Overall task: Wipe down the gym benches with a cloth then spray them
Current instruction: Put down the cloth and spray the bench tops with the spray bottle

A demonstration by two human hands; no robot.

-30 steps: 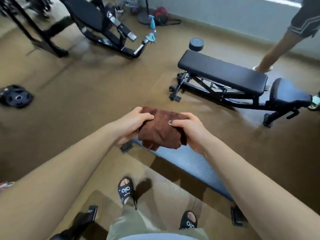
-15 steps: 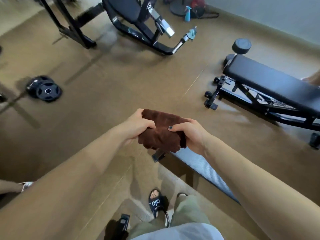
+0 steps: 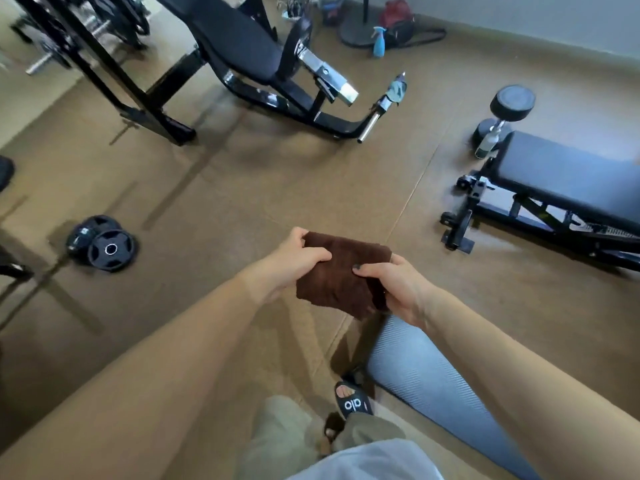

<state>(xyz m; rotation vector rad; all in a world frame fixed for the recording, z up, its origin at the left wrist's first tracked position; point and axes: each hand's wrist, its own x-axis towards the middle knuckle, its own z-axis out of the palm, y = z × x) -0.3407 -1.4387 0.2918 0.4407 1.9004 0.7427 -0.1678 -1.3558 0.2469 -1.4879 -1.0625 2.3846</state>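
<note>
A folded brown cloth point(image 3: 341, 277) hangs in front of me, held from both sides. My left hand point(image 3: 294, 259) grips its left edge with the thumb on top. My right hand point(image 3: 391, 287) grips the right edge, thumb pressed on the cloth. A black flat bench point(image 3: 568, 178) stands on the floor to the right. A second black padded bench point(image 3: 239, 39) on a black frame stands ahead at the top. A blue spray bottle point(image 3: 379, 43) stands on the floor by the far wall. A grey-blue padded surface point(image 3: 415, 372) lies just below my right hand.
Black weight plates point(image 3: 104, 245) lie on the floor at left. A dumbbell point(image 3: 502, 116) stands on end beside the flat bench's head. A black rack frame point(image 3: 104, 64) fills the top left. A red bag point(image 3: 394, 13) sits against the far wall. Brown floor stretches between the benches.
My view has swung left and forward: the flat bench slid to the right edge and the far bench came closer. Both hands keep the same hold on the cloth.
</note>
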